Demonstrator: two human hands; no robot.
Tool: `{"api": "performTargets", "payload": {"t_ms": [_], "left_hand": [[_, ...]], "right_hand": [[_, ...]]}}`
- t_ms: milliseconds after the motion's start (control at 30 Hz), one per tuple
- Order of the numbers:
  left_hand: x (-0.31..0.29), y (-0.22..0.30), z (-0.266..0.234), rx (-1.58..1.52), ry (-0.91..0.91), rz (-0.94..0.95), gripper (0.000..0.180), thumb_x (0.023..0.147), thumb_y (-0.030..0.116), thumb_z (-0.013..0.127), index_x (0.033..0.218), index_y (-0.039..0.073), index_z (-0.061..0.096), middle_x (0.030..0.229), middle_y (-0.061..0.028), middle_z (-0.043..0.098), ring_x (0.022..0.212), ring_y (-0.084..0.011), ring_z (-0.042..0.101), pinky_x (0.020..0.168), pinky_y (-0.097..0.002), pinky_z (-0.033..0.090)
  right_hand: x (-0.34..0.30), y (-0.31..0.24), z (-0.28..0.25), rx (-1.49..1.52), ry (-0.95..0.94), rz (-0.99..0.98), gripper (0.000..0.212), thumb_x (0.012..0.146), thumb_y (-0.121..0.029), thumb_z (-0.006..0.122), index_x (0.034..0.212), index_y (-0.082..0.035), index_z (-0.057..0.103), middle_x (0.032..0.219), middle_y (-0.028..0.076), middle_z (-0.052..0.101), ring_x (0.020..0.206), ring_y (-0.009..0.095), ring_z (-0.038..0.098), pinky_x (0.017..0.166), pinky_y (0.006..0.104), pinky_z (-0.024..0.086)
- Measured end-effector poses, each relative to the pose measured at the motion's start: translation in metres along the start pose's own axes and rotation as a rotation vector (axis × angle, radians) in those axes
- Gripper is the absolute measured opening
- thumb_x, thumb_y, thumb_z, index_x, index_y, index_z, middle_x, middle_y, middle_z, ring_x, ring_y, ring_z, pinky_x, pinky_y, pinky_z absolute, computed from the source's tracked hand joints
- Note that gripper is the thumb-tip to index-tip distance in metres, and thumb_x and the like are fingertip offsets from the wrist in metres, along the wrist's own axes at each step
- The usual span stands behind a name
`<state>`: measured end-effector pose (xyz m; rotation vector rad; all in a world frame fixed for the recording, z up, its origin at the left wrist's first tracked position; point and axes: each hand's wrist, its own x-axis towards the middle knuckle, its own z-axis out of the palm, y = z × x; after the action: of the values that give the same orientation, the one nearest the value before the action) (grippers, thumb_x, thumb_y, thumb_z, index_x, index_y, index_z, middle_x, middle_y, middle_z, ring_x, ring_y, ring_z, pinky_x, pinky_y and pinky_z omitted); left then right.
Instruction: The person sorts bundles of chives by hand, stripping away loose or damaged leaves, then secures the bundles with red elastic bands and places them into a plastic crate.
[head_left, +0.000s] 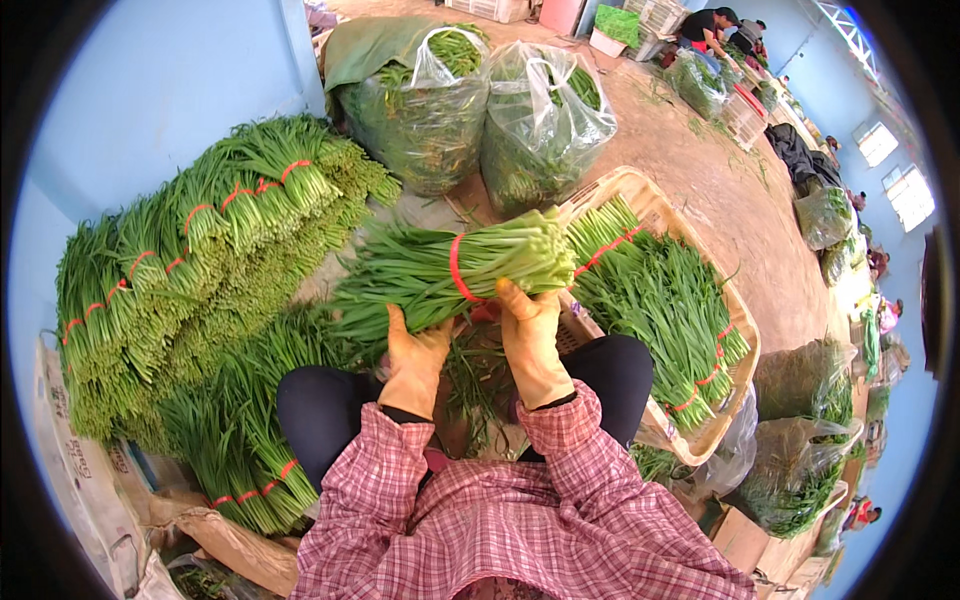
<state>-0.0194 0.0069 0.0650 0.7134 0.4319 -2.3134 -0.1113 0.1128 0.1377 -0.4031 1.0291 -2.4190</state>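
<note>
Above my lap I hold a thick bunch of greens (520, 250) with long thin leaves and a red band around it. It lies level, cut stem ends to the right and leaves to the left. My left hand (415, 360) grips it from below on the leafy side. Near the red band, my right hand (532, 335) holds the stem end, thumb up. The fingers of both hands are partly hidden under the bunch. Just to the right, a cream plastic crate (742, 300) contains several banded bunches (650, 300).
Banded bunches (220, 240) are piled high against the blue wall (220, 60), with more bunches (255, 440) by my left knee. Two clear plastic bags of greens (545, 130) stand ahead. Further bags (800, 385) line the right side. People (710, 35) work at the far right.
</note>
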Motion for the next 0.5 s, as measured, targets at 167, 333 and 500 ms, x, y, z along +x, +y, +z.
{"api": "performTargets", "payload": {"t_ms": [167, 333, 500], "left_hand": [[-0.053, -0.003, -0.013, 0.707, -0.259, -0.495, 0.084, 0.090, 0.069, 0.054, 0.136, -0.001, 0.051, 0.129, -0.0190, 0.062, 0.117, -0.0314, 0.062, 0.090, -0.0371, 0.056], [-0.086, 0.033, 0.028, 1.585, -0.403, 0.063, 0.072, 0.083, 0.041, 0.079, 0.137, 0.001, 0.052, 0.113, -0.0141, 0.070, 0.094, -0.0213, 0.071, 0.075, -0.0257, 0.056], [-0.082, 0.012, 0.068, 2.094, -0.685, 0.980, 0.096, 0.065, 0.016, 0.094, 0.145, 0.003, 0.042, 0.133, -0.0116, 0.060, 0.120, -0.0223, 0.058, 0.101, -0.0346, 0.047]], "right_hand": [[0.003, -0.046, 0.037, -0.348, 0.084, 0.104, 0.055, 0.076, 0.006, 0.079, 0.123, -0.003, 0.053, 0.111, 0.007, 0.067, 0.096, 0.017, 0.065, 0.084, 0.0306, 0.054], [0.003, -0.040, 0.018, -0.563, -0.093, -0.061, 0.064, 0.070, 0.006, 0.083, 0.126, 0.000, 0.051, 0.114, 0.008, 0.066, 0.102, 0.017, 0.064, 0.090, 0.0303, 0.052], [-0.009, -0.052, 0.005, -0.772, -0.136, 0.032, 0.076, 0.070, -0.002, 0.086, 0.135, 0.001, 0.048, 0.119, 0.011, 0.065, 0.108, 0.018, 0.063, 0.094, 0.0325, 0.051]]}}
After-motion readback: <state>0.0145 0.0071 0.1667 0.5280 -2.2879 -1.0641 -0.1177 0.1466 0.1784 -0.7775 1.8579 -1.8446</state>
